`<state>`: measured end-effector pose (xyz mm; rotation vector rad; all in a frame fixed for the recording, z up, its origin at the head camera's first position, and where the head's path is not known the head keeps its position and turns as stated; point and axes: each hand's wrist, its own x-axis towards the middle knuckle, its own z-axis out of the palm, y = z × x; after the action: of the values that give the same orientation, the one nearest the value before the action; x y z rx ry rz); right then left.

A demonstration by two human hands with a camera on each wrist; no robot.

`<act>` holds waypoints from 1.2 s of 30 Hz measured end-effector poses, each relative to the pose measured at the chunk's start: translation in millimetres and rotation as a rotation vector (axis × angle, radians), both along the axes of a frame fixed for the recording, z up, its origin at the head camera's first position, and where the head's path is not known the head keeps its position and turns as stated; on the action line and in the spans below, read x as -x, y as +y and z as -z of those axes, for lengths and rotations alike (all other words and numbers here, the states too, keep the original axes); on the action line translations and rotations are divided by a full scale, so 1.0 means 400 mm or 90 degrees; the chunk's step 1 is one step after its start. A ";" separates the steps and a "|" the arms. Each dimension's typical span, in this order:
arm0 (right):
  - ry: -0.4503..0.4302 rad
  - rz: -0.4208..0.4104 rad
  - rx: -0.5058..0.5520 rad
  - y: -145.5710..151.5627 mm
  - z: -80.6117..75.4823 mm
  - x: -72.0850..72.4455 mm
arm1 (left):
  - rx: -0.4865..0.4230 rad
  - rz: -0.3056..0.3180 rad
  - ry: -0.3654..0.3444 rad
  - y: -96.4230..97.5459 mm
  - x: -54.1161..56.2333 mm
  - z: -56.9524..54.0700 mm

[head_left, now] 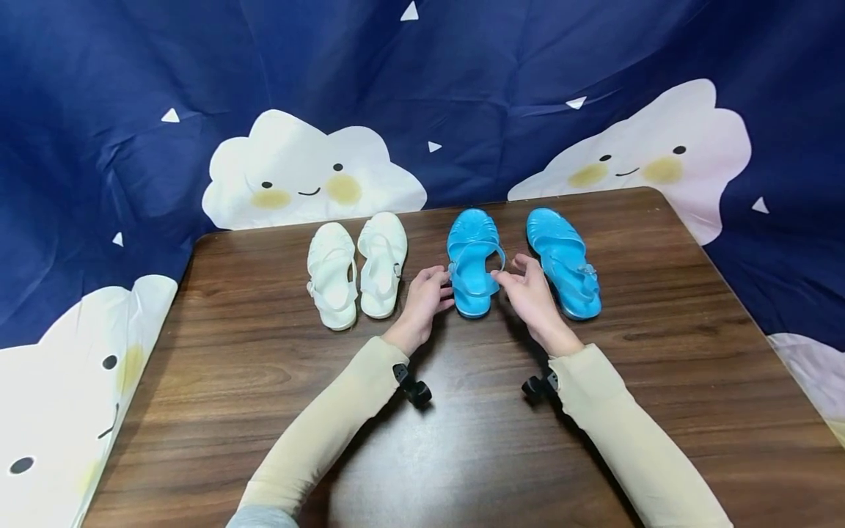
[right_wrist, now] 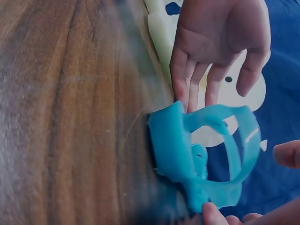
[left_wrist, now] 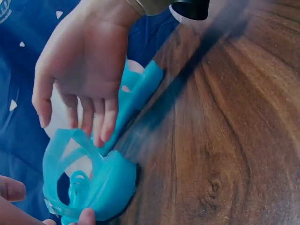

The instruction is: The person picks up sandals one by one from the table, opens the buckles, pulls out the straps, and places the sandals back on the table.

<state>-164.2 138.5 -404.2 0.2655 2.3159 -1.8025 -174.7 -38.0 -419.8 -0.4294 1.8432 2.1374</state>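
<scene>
Head: we have the blue sandal (head_left: 471,258) on the bench (head_left: 462,447), between left hand (head_left: 422,302) and right hand (head_left: 532,299); fingers loosely extended on both, neither gripping. Its mate (head_left: 561,268) lies right, the white pair (head_left: 333,268) left.

Left wrist: right hand's fingers hang straight by the sandal; left fingertips (left_wrist: 86,216) sit at its near edge, contact unclear. Thin strap (left_wrist: 51,157) arches up; we judge it bendy, poor for lifting.

Right wrist: left hand's fingers straight beyond the heel (right_wrist: 169,143). We'd guess light, smooth, slightly slippery plastic, hardly fragile; best hold, heel sides.
</scene>
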 end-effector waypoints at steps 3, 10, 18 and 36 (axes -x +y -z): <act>-0.032 0.006 0.041 -0.001 0.015 0.011 | -0.007 -0.006 -0.013 0.003 0.004 0.007; -0.050 -0.008 0.094 -0.014 0.044 0.025 | 0.016 0.006 -0.027 0.008 0.017 0.025; -0.074 0.004 0.103 -0.022 0.051 0.040 | 0.090 0.044 0.004 0.005 0.029 0.032; -0.110 0.012 0.134 -0.036 0.051 0.055 | 0.092 0.081 -0.004 -0.001 0.035 0.034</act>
<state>-186.0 124.0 -424.4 0.3935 1.9972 -1.9298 -188.7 -38.5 -433.4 -0.3404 1.9738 1.9257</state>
